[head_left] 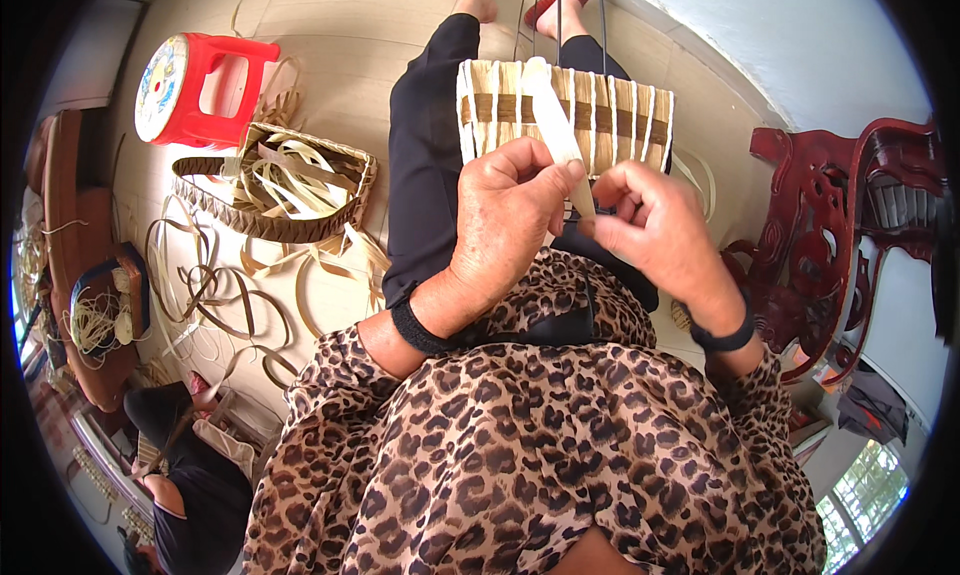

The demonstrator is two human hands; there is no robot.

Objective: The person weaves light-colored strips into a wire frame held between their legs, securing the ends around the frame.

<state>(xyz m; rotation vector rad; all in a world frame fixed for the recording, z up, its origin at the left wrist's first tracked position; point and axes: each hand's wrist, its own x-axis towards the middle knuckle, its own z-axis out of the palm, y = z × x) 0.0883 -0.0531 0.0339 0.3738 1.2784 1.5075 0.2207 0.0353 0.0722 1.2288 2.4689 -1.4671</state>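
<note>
The left hand (505, 220) has its grip clamped on the strip (553, 120) above the legs (425, 165), maybe to keep it still. The right hand (665, 230) is by its low end; can't tell if it pinches.

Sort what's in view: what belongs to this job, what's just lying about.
Belongs to the job, apparently:
pale strip in the left hand
white-corded panel
probably loose strips in the woven basket

Just lying about, seemingly:
red stool
carved dark-red chair

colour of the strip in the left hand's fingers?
Pale cream strip; shows best in the head view.
</note>
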